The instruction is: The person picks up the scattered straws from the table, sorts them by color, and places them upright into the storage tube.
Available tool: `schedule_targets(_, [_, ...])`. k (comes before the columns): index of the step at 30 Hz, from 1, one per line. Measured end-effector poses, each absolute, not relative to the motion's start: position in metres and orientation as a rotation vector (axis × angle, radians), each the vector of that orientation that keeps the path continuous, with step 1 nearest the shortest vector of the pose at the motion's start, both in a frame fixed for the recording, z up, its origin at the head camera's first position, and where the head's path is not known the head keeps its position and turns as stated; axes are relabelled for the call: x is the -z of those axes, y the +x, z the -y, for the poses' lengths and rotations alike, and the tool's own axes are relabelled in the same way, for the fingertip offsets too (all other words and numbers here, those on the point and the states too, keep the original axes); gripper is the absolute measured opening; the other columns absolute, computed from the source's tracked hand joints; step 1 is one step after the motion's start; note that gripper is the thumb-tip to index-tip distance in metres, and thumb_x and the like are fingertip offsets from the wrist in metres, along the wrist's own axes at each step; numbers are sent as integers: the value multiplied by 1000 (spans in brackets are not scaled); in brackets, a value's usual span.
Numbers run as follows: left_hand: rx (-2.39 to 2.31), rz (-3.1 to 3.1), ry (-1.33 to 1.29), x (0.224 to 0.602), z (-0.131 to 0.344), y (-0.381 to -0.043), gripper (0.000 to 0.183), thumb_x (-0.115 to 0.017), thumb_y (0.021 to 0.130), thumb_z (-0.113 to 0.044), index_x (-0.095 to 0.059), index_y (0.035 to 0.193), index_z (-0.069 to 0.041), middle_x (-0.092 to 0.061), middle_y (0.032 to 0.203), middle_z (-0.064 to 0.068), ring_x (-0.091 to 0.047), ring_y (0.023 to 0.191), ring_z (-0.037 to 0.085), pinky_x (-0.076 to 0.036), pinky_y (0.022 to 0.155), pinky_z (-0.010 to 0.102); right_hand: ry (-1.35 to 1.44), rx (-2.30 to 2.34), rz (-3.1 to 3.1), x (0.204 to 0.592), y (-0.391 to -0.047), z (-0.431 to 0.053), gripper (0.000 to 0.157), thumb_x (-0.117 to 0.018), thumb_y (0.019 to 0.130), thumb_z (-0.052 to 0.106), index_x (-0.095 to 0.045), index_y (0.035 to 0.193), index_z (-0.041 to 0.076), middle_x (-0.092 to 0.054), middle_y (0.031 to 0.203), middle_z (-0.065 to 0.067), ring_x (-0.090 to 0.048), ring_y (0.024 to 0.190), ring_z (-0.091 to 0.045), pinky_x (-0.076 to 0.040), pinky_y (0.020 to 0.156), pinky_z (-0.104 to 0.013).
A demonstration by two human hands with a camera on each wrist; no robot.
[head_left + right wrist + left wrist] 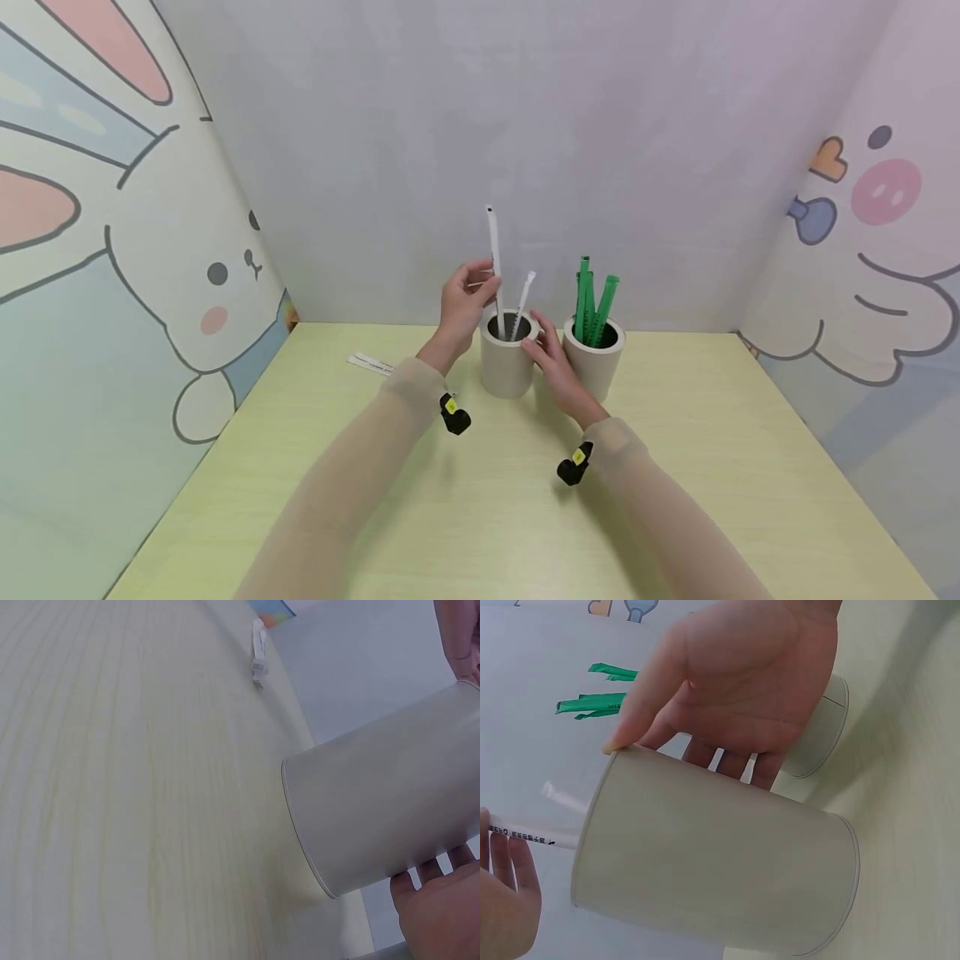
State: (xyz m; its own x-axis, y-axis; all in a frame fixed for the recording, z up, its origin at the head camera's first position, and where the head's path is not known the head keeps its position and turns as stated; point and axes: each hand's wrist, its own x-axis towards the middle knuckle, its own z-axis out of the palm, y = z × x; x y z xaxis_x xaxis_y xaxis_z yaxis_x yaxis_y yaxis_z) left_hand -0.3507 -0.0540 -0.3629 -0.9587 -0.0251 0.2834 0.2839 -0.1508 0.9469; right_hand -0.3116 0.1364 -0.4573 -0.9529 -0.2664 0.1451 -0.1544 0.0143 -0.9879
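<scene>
My left hand (pixel 465 307) pinches a long white wrapped straw (pixel 493 237) between thumb and fingers. The straw stands nearly upright, its lower end inside the left cream cup (pixel 506 367). Black print shows along its wrapper in the left wrist view. A shorter white wrapped straw (pixel 523 302) leans to the right in the same cup. My right hand (pixel 555 367) holds this cup from its right side, thumb at the rim and fingers behind the wall, as the left wrist view shows (pixel 742 682).
Close to the right of my right hand stands a second cream cup (pixel 597 367) with several green wrapped straws (pixel 587 292). White wrapped straws (pixel 370 363) lie on the pale wooden table (pixel 480 517), left of my left wrist. A grey backdrop (pixel 360 167) rises behind.
</scene>
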Motion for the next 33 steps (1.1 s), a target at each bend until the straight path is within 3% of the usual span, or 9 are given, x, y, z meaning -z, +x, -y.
schedule_targets(14, [2211, 1927, -217, 385, 59, -351, 31, -76, 100, -10, -69, 130, -10, -68, 115, 5, -67, 102, 17, -61, 98, 37, -452, 2136, -2199, 461, -310, -135, 65, -47, 115, 31, -15, 171, 26, -21, 174, -16, -16, 163, -34, -17, 131, -57])
schedule_targets(25, [2191, 1983, -237, 390, 80, -352, 36, -76, 100, -9, -66, 135, -9, -67, 122, 9, -66, 110, 21, -61, 96, 31, -445, 2133, -2180, 457, -310, -135, 65, -47, 115, 31, -14, 171, 29, -16, 175, -18, -13, 163, -34, -16, 131, -55])
schedule_targets(33, [1837, 2255, -459, 383, 124, -351, 40, -77, 101, -22, -65, 138, -14, -68, 127, 6, -64, 118, 23, -57, 102, 39, -453, 2089, -2149, 438, -303, -137, 68, -47, 115, 22, -9, 172, 17, -15, 174, -25, -13, 163, -41, -19, 130, -57])
